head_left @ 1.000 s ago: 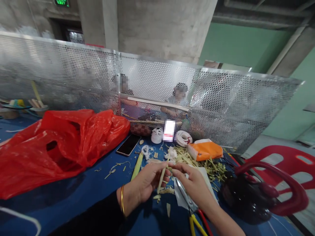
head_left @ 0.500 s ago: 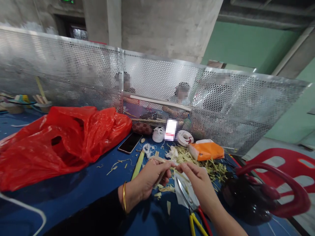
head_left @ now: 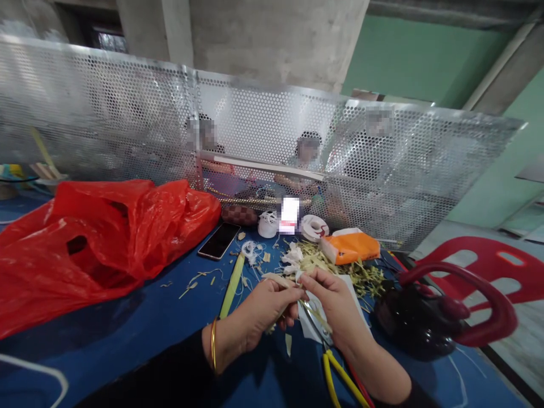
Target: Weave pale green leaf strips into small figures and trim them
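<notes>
Pinches a thin pale-yellow straw strip (head_left: 276, 278) between thumb and curled fingers of the left hand (head_left: 259, 314) and meets it with the fingertips of the right hand (head_left: 335, 303), both clenched on the strip just above the blue table (head_left: 148, 334). Works directly over steel scissors with yellow and red handles (head_left: 323, 339) lying flat, near a heap of straw trimmings (head_left: 340, 271) and an orange packet (head_left: 351, 247). Has a crumpled red plastic bag (head_left: 93, 238) and a black smartphone (head_left: 220, 241) well apart on the left.

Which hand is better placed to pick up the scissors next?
Probably the right hand: the scissors lie directly beneath it, handles near its wrist. The left hand sits farther away and holds most of the pale strip.
</notes>
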Motion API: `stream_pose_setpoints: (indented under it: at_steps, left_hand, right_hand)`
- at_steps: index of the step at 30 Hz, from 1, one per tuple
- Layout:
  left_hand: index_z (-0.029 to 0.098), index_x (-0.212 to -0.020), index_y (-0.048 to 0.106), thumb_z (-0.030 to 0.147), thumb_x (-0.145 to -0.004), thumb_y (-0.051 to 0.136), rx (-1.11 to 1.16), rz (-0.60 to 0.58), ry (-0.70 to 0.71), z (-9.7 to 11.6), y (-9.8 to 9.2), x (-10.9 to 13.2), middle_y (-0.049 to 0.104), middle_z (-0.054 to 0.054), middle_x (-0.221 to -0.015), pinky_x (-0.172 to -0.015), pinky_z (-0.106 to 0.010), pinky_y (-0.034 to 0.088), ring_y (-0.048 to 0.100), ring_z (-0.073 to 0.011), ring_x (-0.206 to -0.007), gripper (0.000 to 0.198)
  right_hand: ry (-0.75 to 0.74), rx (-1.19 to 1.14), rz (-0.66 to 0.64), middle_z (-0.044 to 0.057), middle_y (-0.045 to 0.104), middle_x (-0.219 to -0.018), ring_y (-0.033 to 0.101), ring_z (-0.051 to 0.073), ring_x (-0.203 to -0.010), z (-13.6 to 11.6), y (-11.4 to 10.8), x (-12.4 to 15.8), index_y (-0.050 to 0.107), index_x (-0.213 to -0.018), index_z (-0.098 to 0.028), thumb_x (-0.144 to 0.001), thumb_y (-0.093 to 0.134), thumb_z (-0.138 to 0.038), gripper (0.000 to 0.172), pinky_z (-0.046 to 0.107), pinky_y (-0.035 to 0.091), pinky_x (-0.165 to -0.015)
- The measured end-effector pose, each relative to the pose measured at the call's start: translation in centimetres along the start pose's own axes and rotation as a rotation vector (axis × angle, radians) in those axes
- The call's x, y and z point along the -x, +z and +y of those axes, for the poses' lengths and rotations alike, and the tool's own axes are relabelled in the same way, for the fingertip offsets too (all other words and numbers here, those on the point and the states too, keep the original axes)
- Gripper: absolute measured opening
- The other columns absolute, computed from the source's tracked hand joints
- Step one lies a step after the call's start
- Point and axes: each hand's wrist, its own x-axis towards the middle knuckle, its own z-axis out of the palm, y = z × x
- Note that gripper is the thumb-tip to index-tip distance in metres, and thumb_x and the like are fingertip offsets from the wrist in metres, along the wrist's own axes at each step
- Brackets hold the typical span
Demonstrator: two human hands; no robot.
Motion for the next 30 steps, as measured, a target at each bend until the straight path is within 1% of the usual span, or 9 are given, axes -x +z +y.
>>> stream_pose_setpoints:
  at_steps: [6,8,10,12,15,17,21,25,30]
  left_hand:
    - [0.014,-0.069,0.066,0.032,-0.072,0.063,-0.047,-0.04,0.018,-0.4,-0.3,-0.3,0.052,0.005,-0.047,-0.041,-0.018,0.032,0.044,-0.0068,-0.039,0.019]
    - [0.014,-0.068,0.066,0.033,-0.071,0.064,-0.079,-0.029,0.007,-0.4,-0.2,-0.3,0.052,0.004,-0.046,-0.041,-0.018,0.032,0.044,-0.0069,-0.039,0.02]
    - [0.015,-0.062,0.062,0.036,-0.07,0.065,-0.116,-0.021,-0.013,-0.5,0.0,-0.2,0.052,0.004,-0.046,-0.041,-0.019,0.032,0.044,-0.007,-0.039,0.022]
    - [0.016,-0.06,0.059,0.037,-0.07,0.064,-0.157,-0.022,-0.026,-0.6,0.3,-0.2,0.052,0.004,-0.045,-0.041,-0.019,0.033,0.043,-0.0073,-0.038,0.024]
    - [0.018,-0.054,0.053,0.032,-0.071,0.058,-0.234,-0.014,-0.01,-1.0,0.5,-0.2,0.047,0.005,-0.042,-0.041,-0.02,0.034,0.042,-0.0079,-0.037,0.023]
    - [0.019,-0.049,0.049,0.029,-0.07,0.056,-0.285,-0.018,0.024,-1.3,0.4,-0.3,0.045,0.006,-0.04,-0.041,-0.021,0.034,0.041,-0.008,-0.036,0.024]
    - [0.019,-0.05,0.05,0.028,-0.069,0.054,-0.294,-0.02,0.035,-1.4,0.4,-0.3,0.045,0.006,-0.04,-0.042,-0.021,0.034,0.041,-0.0081,-0.036,0.021]
    - [0.019,-0.049,0.048,0.034,-0.067,0.056,-0.28,-0.029,0.035,-0.8,0.5,0.0,0.044,0.006,-0.04,-0.043,-0.021,0.034,0.041,-0.0078,-0.038,0.026]
    - [0.018,-0.046,0.049,0.035,-0.065,0.057,-0.304,-0.058,0.055,-0.8,0.2,-0.1,0.044,0.005,-0.039,-0.043,-0.023,0.034,0.041,-0.0086,-0.038,0.026]
  right_hand:
    - [-0.169,0.259,0.074,-0.002,0.054,-0.055,0.048,0.015,-0.057,0.6,-0.4,-0.2,0.058,-0.06,-0.019,-0.077,0.066,-0.039,0.027,0.028,0.041,-0.059]
    - [-0.286,0.427,0.115,0.002,0.063,-0.07,0.056,0.019,-0.069,0.3,-0.9,-0.4,0.066,-0.077,-0.018,-0.079,0.064,-0.035,0.017,0.032,0.045,-0.068]
    - [-0.45,0.591,0.113,0.007,0.068,-0.096,0.059,0.024,-0.09,-0.4,-1.3,-0.5,0.069,-0.101,-0.02,-0.081,0.063,-0.03,0.023,0.037,0.045,-0.083]
    - [-0.539,0.706,-0.002,0.008,0.066,-0.108,0.058,0.025,-0.103,-0.9,-1.6,-0.4,0.068,-0.11,-0.024,-0.082,0.062,-0.025,0.028,0.04,0.043,-0.091]
    - [-0.461,0.729,-0.246,0.006,0.068,-0.098,0.062,0.022,-0.095,-1.3,-1.5,-0.1,0.073,-0.095,-0.024,-0.083,0.061,-0.02,0.017,0.035,0.046,-0.085]
    - [-0.403,0.68,-0.283,0.004,0.068,-0.085,0.063,0.019,-0.083,-1.2,-1.2,0.0,0.073,-0.083,-0.021,-0.082,0.062,-0.019,0.01,0.03,0.047,-0.076]
    - [-0.425,0.685,-0.146,0.0,0.063,-0.068,0.059,0.016,-0.069,-0.6,-0.6,0.1,0.064,-0.066,-0.019,-0.079,0.064,-0.017,0.013,0.027,0.043,-0.065]
    - [-0.43,0.727,-0.065,-0.001,0.061,-0.068,0.058,0.016,-0.069,-0.2,-0.5,0.3,0.06,-0.066,-0.02,-0.08,0.061,-0.018,0.014,0.027,0.041,-0.064]
    - [-0.475,0.735,-0.041,0.0,0.061,-0.07,0.057,0.017,-0.071,0.1,-0.1,0.7,0.06,-0.068,-0.02,-0.081,0.059,-0.016,0.013,0.027,0.04,-0.065]
